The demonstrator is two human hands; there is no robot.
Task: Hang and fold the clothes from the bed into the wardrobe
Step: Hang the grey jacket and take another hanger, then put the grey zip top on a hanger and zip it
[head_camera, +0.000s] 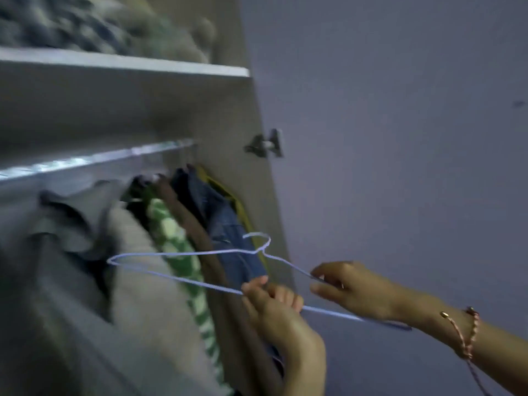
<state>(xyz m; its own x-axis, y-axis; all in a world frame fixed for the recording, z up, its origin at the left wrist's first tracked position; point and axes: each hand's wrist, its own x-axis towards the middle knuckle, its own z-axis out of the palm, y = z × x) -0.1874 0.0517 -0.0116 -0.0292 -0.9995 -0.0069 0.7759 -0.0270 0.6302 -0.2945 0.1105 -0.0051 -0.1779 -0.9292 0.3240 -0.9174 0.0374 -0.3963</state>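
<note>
My left hand (274, 307) gripping bottom bar of bare blue wire hanger (183, 254), my right hand (351, 290) pinching its sloped arm, just before denim garment (228, 232) hanging in wardrobe (228, 110). Hook risking snagging denim; thin wire risking twisting between my hands.

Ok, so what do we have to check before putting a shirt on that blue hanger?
1. Hanger has nothing on it: ok.
2. Left hand grips the hanger's bottom bar: ok.
3. Right hand pinches the sloping wire: ok.
4. Hook is off the rail and snagged on nothing: ok.
5. Space on the rail among the hanging clothes: cannot tell, they look packed close and the picture is blurred.
6. Next shirt within reach: cannot tell, the bed is out of view.
</note>
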